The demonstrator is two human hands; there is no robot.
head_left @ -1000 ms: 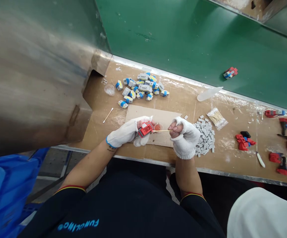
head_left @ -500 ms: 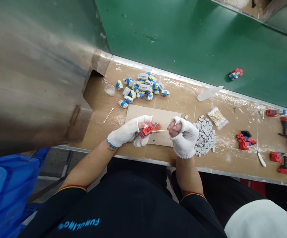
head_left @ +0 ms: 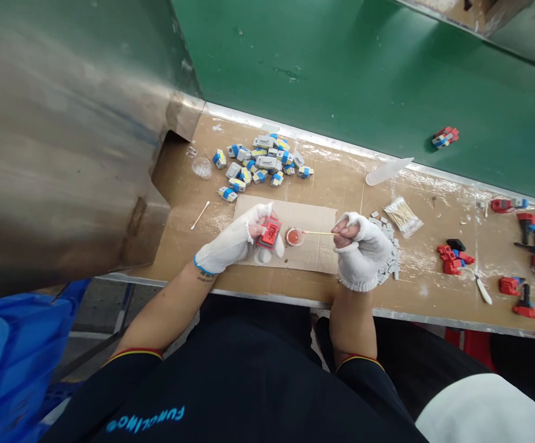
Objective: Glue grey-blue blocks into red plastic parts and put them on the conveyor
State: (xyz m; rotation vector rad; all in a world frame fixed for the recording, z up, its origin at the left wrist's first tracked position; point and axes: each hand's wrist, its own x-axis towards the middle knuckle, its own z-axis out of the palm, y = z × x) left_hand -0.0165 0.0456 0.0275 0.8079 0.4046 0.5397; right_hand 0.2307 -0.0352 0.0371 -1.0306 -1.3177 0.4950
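A red plastic toy part (head_left: 271, 233) with a recess in its face is held in my left hand (head_left: 255, 232), which wears a white glove with bare fingertips. My right hand (head_left: 362, 249), gloved the same way, pinches a cotton swab (head_left: 319, 233) by its far end. The swab's tip points left and hovers by the rim of a small round dish of reddish-orange liquid (head_left: 294, 236). That dish stands on a cardboard piece (head_left: 316, 215) between my hands. Partly hidden behind my right hand lies a pile of small grey pieces (head_left: 390, 264).
Grey, blue and yellow blocks (head_left: 267, 161) are heaped at the back left, near a clear cup (head_left: 201, 168). A loose swab (head_left: 200, 215) lies left. To the right are a bag of swabs (head_left: 403, 216), red toy parts (head_left: 454, 257) and a white-handled tool (head_left: 483, 290).
My right hand has drawn the swab rightward, away from the red part. My left hand has turned that part and shifted slightly left, so the dish shows more fully.
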